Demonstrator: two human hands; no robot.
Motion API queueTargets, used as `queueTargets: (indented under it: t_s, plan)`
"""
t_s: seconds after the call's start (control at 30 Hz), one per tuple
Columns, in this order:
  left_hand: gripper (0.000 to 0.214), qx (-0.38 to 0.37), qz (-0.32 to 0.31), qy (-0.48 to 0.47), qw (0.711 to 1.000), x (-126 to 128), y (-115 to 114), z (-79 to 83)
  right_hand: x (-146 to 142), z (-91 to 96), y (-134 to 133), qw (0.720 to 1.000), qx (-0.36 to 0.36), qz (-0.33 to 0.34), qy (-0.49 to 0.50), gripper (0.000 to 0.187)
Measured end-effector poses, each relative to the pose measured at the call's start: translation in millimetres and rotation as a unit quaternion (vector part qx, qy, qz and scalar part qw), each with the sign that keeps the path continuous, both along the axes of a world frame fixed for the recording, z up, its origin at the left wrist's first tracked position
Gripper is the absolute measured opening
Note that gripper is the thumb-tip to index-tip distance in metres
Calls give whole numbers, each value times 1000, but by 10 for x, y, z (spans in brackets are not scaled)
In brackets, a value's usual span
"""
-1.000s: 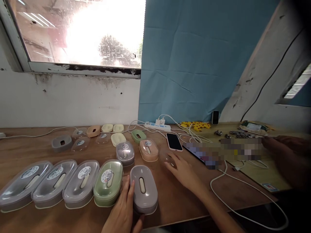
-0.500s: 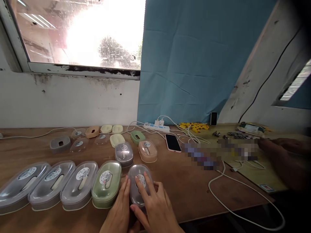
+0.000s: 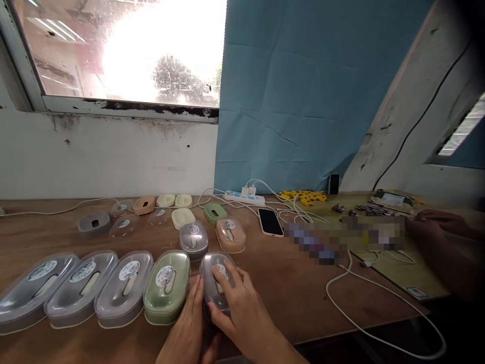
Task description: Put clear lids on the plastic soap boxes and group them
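Note:
A grey oval box [image 3: 212, 269] with a clear stickered lid lies at the near edge of the wooden table [image 3: 288, 288]. It ends a row next to a green box [image 3: 166, 285]. My left hand [image 3: 188, 331] cups the grey box's left side, fingers together. My right hand [image 3: 238, 306] lies over the lid, fingers curved across the top and thumb at the near end. Both hands hide most of the box.
Three grey lidded boxes [image 3: 78, 288] continue the row leftwards. Behind lie more boxes, loose lids and trays [image 3: 184, 217], a phone [image 3: 270, 221], a power strip [image 3: 244, 197] and a white cable [image 3: 359, 303]. Another person's hand [image 3: 435, 227] rests at the right.
My right hand came back from the table's middle with a clear lid and set it on the grey box. It now presses on top; my left hand stayed beside the box.

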State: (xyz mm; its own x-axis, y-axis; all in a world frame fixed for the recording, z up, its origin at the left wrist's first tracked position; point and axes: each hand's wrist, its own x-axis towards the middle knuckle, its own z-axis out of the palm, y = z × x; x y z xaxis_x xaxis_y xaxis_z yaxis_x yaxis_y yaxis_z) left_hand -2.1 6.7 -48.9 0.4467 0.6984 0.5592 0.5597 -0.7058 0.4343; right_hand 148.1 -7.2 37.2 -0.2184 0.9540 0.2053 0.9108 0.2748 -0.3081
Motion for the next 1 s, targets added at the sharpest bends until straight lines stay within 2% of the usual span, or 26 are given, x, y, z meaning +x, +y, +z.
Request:
queueTargets:
  t_s: [0.17, 0.33, 0.43, 0.57, 0.63, 0.77, 0.87, 0.93, 1.0]
  plan:
    - [87, -2, -8, -2, 1000, -16, -13, 10, -1, -103, -9, 1000, -1, 12, -12, 62]
    - [92, -39, -13, -1, 999, -43, -26, 19, 10, -159, -34, 1000, -23, 17, -4, 70]
    - [93, -23, -12, 9, 1000, -41, -27, 5, 35, -165, -43, 999, -32, 9, 1, 76]
    - [90, 12, 9, 21, 1000, -34, -13, -28, 206, -178, -35, 999, -19, -19, 33, 73]
    - [89, 14, 13, 29, 999, -41, 0, -31, 334, -123, 7, 997, 0, -39, 64, 68]
    - [85, 43, -10, 80, 996, -73, 14, 10, 439, 196, 275, 986, 86, -47, 133, 60]
    - [78, 67, -11, 95, 993, -100, 3, 56, 266, 441, 653, 974, 159, -32, 155, 60]
    - [71, 70, -2, 98, 993, -115, -6, 75, 76, 494, 918, 976, 150, -17, 156, 62]
    - [64, 76, 7, 104, 992, -123, -8, 77, -107, 442, 1123, 981, 117, 4, 155, 64]
